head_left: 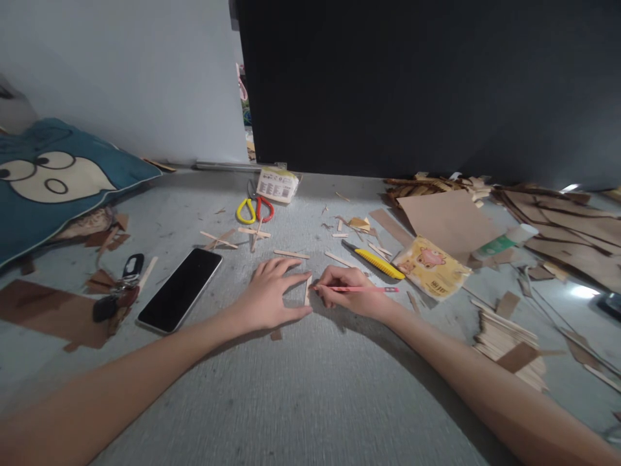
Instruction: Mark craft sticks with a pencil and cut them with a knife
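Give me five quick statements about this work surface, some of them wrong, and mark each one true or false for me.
1. The phone lies to the left of the left hand. True.
2. The left hand is gripping the scissors. False: its thumb and a finger are at a small wooden stick.
3. The right hand holds a pink pencil. True.
4. The keys rest on the cushion. False: the keys lie near the phone, apart from the cushion.
5. The yellow cutter lies beside a yellow packet. True.
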`<state>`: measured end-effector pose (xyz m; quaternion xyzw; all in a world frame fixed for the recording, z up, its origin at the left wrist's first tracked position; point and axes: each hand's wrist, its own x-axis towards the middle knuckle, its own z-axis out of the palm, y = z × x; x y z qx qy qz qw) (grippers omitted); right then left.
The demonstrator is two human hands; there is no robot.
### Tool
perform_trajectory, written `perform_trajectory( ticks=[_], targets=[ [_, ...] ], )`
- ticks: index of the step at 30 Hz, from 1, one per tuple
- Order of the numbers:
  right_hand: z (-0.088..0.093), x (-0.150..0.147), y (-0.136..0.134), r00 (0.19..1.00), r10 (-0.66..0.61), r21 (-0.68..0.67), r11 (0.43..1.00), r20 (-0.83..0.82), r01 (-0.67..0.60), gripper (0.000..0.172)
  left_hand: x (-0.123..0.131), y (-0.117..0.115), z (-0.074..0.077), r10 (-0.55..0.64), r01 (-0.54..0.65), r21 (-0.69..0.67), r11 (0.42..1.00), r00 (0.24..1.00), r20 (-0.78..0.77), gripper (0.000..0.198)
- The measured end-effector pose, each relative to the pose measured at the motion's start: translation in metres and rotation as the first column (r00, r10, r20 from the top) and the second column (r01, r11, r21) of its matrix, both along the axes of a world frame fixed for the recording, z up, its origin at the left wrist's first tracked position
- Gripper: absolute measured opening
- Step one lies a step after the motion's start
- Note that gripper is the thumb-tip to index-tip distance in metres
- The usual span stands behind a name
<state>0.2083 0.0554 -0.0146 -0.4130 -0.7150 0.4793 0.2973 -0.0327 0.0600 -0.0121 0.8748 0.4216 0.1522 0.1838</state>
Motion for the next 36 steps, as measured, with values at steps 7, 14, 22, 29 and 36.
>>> perform_trajectory(
  ticks=[7,14,22,29,36],
  targets=[
    [0.0017,-0.0004,-0.0013,1.0,-0.005,-0.013,1.0,-0.009,0.004,0.028,-0.0008,0.0004,-0.0007,-0.006,0.006,0.004,1.0,1.0,0.0,0.067],
    [0.002,0.0006,-0.0016,1.0,0.006,0.0,1.0,0.001,-0.006,0.028,0.0003,-0.0001,0.0014,-0.003,0.003,-0.009,1.0,1.0,0.011,0.066],
    [0.0025,0.0013,-0.0013,1.0,0.017,0.004,1.0,-0.004,-0.017,0.029,0.0003,0.0003,0.0017,-0.004,0.004,-0.019,1.0,1.0,0.016,0.064],
    [0.0033,0.0015,-0.0016,1.0,0.012,-0.01,1.0,-0.012,-0.012,0.029,0.0003,0.0003,0.0012,0.0,0.0,-0.012,1.0,1.0,-0.003,0.066],
    [0.0066,0.001,-0.0014,1.0,0.026,-0.013,1.0,-0.007,-0.026,0.029,-0.0001,-0.0002,0.002,-0.005,0.005,-0.024,1.0,1.0,0.018,0.065]
  ],
)
